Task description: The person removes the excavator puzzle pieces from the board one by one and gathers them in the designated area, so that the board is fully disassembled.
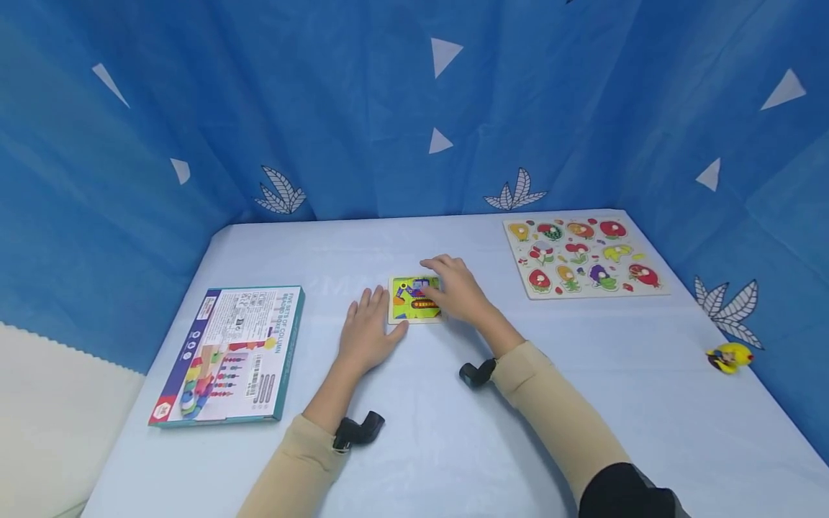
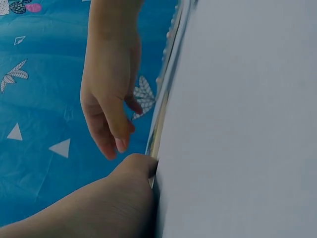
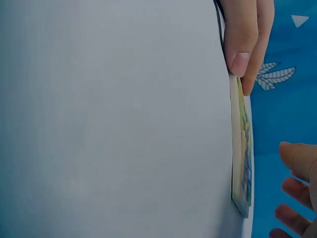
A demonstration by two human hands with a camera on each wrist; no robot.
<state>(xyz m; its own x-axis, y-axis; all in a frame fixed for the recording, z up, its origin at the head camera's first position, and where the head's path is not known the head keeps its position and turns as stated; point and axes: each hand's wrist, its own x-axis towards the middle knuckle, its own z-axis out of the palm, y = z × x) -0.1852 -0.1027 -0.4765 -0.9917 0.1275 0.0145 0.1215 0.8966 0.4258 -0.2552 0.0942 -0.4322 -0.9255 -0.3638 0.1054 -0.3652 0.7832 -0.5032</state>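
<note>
A small square puzzle board (image 1: 401, 309) with a purple and orange excavator on a green-yellow picture lies flat on the white table. My left hand (image 1: 368, 331) rests on the table at the board's left side, fingers straight. In the right wrist view, its thumb and fingertips touch the end of the board (image 3: 237, 144), seen edge-on. Above the board's right side hovers my right hand (image 1: 456, 289), its fingers loosely bent and covering part of the picture. Both wrist views show a gap between the right hand (image 2: 111, 89) and the board, with nothing held.
A flat boxed toy set (image 1: 227, 352) lies to the left. At the back right is a fruit peg puzzle (image 1: 586, 259), and a small yellow toy (image 1: 730, 357) sits near the right edge. Blue curtains (image 1: 363, 108) stand behind the table (image 1: 414, 446).
</note>
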